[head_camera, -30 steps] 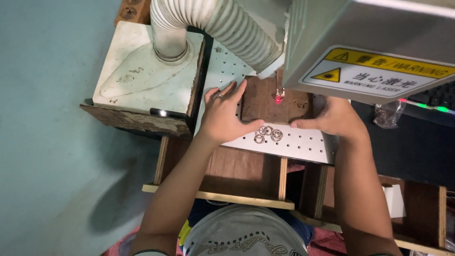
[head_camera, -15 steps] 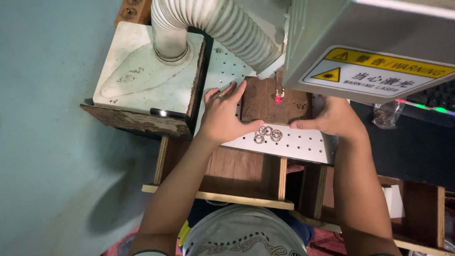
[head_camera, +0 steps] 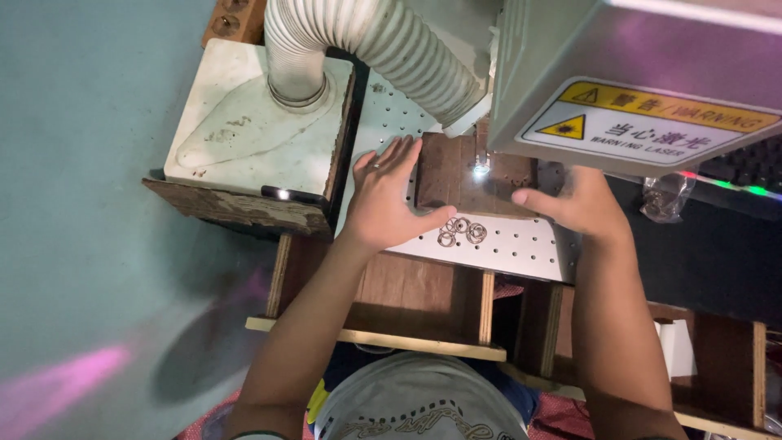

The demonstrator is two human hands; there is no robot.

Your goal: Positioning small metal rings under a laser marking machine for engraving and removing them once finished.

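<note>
A dark wooden block [head_camera: 464,175] lies on a white perforated plate [head_camera: 521,248] under a grey machine head [head_camera: 635,77]. A bright white light spot [head_camera: 481,169] shines on the block's top. My left hand [head_camera: 387,200] presses flat against the block's left side, fingers spread, thumb by its front edge. My right hand [head_camera: 574,204] rests at the block's right front corner, partly hidden under the machine. Several small metal rings [head_camera: 461,231] lie on the plate just in front of the block.
A white ribbed hose [head_camera: 383,41] runs from a white box [head_camera: 252,134] on a worn wooden base toward the machine. Wooden frame rails [head_camera: 407,338] sit below the plate. A keyboard with coloured lights [head_camera: 737,167] and a small plastic bag [head_camera: 664,195] are at right.
The red dot on the block has become a bright white light spot. Both hands stay against the block in nearly the same place.
</note>
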